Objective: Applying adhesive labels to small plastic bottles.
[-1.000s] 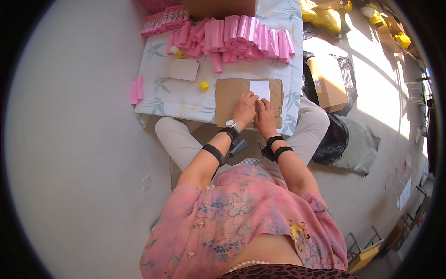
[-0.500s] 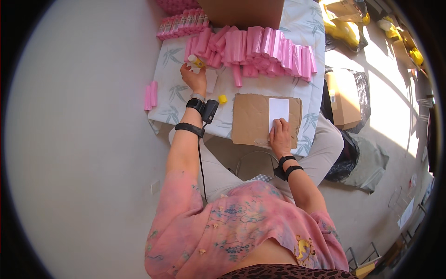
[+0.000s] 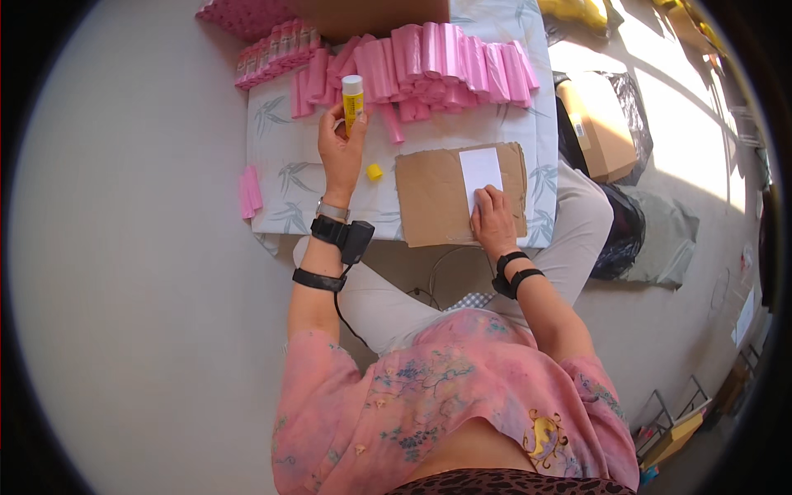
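Upright in my left hand (image 3: 340,157) is a yellow glue stick (image 3: 353,103) with a white top end, the fingers closed round its lower part. A loose yellow cap (image 3: 374,172) rests on the table to the right of that hand. My right hand (image 3: 493,221), its fingers curled, presses the near end of a white paper slip (image 3: 482,167). Under the slip lies a flat piece of brown cardboard (image 3: 429,198) with rough edges. Part of the slip is hidden beneath the fingers.
Pink rolls (image 3: 429,62) are heaped along the far side of the leaf-patterned tablecloth (image 3: 293,153). Packed pink rolls (image 3: 276,51) and a large brown box (image 3: 375,16) stand behind. Two more pink rolls (image 3: 250,192) lie at the left edge. A carton (image 3: 598,128) sits on the floor at right.
My left hand has raised the glue stick from a tilted position to upright. My right hand stays on the slip. The whole view has shifted a little.
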Demonstrator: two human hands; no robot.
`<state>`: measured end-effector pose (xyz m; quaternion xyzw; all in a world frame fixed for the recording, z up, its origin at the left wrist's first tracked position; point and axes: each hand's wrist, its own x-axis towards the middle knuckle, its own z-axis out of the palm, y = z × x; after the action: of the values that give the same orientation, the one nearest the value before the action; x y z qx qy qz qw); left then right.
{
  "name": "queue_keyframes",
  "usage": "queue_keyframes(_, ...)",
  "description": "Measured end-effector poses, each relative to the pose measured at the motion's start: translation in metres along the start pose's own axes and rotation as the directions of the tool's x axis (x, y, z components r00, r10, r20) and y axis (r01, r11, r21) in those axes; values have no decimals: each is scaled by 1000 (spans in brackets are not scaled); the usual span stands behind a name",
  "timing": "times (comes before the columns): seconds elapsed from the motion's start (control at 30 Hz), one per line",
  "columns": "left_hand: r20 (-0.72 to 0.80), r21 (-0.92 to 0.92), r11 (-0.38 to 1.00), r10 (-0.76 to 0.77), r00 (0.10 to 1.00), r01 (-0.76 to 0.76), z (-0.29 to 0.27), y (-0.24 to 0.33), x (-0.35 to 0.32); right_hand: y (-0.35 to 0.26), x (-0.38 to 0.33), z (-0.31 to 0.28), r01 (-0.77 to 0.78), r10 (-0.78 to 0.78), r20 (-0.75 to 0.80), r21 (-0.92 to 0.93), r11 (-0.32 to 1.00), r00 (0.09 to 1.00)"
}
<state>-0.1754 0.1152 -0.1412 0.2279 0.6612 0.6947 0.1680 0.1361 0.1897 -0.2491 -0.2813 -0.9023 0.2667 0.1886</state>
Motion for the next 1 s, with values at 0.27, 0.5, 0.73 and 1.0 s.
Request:
queue_keyframes(0.27, 369, 393, 919, -139, 919, -19, 70, 4, -95, -1, 5, 0, 37, -35, -45, 43, 998, 998)
queue_keyframes(0.5, 451, 546, 812, -77, 889, -207, 114, -5, -107, 4, 1, -2, 77, -72, -91, 50, 996, 993)
queue_keyframes(0.73, 522, 595, 760, -118, 845, -261, 133, -11, -108, 9, -1, 0, 99, -87, -163, 62, 993, 983)
queue_keyframes(1.0, 525, 572, 775, -95, 846, -268, 141, -20, -123, 13, -4, 1, 149, -147, -139, 8, 989, 979)
